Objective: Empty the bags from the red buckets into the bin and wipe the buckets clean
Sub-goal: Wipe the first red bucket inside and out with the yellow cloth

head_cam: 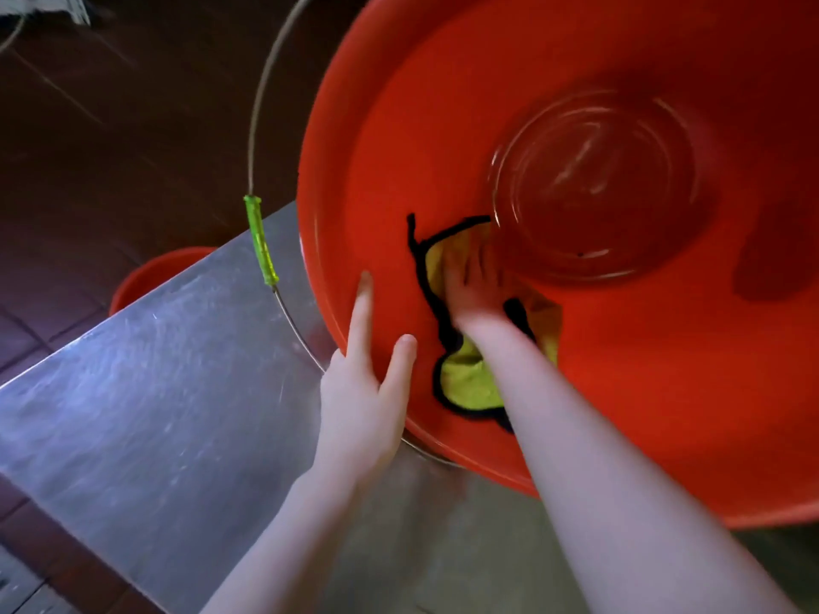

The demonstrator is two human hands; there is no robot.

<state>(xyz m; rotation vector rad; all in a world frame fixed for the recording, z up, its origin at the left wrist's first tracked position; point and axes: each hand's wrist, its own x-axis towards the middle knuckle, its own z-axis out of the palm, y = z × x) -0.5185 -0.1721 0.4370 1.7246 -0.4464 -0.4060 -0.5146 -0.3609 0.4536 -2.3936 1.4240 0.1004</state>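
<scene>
A big red bucket (576, 59) stands on a steel table and fills the right of the view, its inside empty of any bag. My left hand (363, 383) grips its near rim, thumb inside and index finger along the wall. My right hand (472, 285) reaches inside and presses a yellow-green cloth with black edging (467, 378) flat against the inner wall, just below the round bucket bottom (594, 183). The bucket's wire handle with a green grip (261, 241) hangs off to the left.
The steel table (168, 370) ends in a corner at the left. Beyond that edge, lower down, a second red bucket (146, 277) peeks out on the dark tiled floor (111, 126).
</scene>
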